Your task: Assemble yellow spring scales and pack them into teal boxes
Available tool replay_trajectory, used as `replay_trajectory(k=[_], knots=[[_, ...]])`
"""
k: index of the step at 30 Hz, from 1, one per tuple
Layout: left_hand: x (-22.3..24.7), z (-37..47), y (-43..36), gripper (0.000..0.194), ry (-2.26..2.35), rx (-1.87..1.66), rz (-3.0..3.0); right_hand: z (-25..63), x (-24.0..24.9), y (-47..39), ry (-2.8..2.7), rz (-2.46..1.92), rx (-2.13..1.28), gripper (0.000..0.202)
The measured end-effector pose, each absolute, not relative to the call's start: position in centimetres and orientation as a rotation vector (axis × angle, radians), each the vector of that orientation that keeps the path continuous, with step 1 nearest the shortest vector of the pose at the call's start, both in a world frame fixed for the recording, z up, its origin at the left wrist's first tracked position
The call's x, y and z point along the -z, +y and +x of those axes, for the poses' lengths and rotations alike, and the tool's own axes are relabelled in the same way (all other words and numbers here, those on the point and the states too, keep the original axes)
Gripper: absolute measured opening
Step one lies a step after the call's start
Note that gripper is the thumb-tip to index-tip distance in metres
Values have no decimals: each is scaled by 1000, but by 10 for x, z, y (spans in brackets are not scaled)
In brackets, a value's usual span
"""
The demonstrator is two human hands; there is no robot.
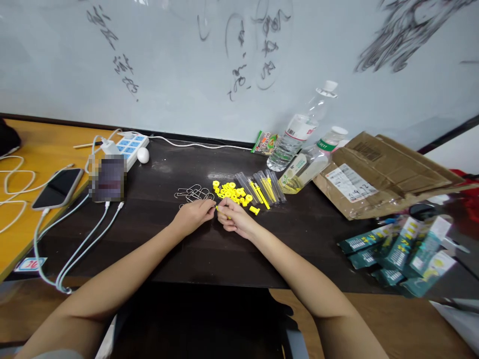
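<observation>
My left hand is closed in a pinch near the middle of the dark table; what its fingertips hold is too small to make out. Close beside it, fingertips almost meeting, my right hand is curled round a small yellow plastic part, mostly hidden by the fingers. Several bent metal wires lie just beyond my left hand. A pile of small yellow plastic parts sits beyond both hands. To its right are clear plastic tubes and yellow rods. One yellow spool-like piece lies apart, near my right wrist.
Two bottles, one of water and one with yellowish liquid, stand beside a cardboard parcel. Green boxes lie at right. Phones, cables and a power strip occupy the left. A whiteboard rises behind.
</observation>
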State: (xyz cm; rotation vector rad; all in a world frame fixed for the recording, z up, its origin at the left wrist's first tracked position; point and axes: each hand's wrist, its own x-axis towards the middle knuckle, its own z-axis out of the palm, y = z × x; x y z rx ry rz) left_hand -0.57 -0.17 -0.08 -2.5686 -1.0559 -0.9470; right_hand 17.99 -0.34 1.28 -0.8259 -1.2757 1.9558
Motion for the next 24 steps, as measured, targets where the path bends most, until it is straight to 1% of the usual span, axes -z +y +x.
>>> replay_trajectory(k=[3,11,13,18,24], knots=[[0,-6,-2,13,-1044,945,-2569,183,-16,-2,-1223,-787,-2055,34],[1,-5,-2,11,-1068,1008,-2614,188,-16,1,-1347,-815,-2013,31],[1,-4,-2,11,-1160,1043,-2673,189,-14,3,-1448,-853,-1917,30],[-3,-1,-4,12,-1415,1153,-2842,189,-8,5,-1674,-915,-1537,26],[-5,2,-8,12,-1498,1149,-2790,185,-9,0,-1752,-949,-1383,26]])
